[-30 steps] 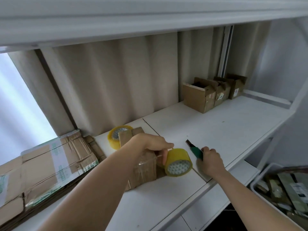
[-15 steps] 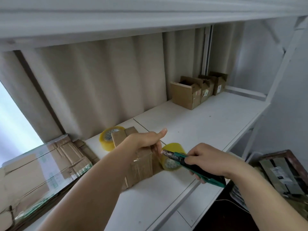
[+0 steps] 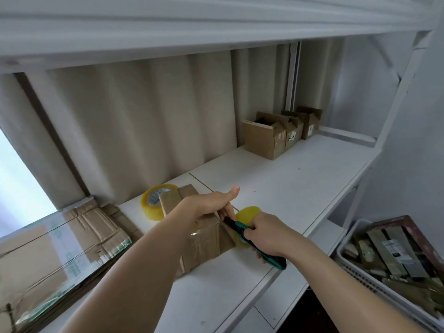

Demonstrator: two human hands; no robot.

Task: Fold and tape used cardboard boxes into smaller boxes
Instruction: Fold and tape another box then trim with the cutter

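A small brown cardboard box, wrapped in clear tape, stands on the white shelf. My left hand rests on the box's top right edge with the thumb stuck out and the fingers down its side. My right hand grips a green utility knife, its dark tip at the box edge by my left fingers. A yellow tape roll sits just behind the knife, partly hidden by my right hand. A second yellow tape roll stands behind the box on the left.
Flattened cardboard with tape strips lies at the left end of the shelf. Three small open boxes stand at the shelf's far right by the curtain. A white basket of scraps sits low on the right.
My right hand picked up the knife from the shelf and brought it to the box's right edge by my left fingers. The tape roll now sits behind the knife.
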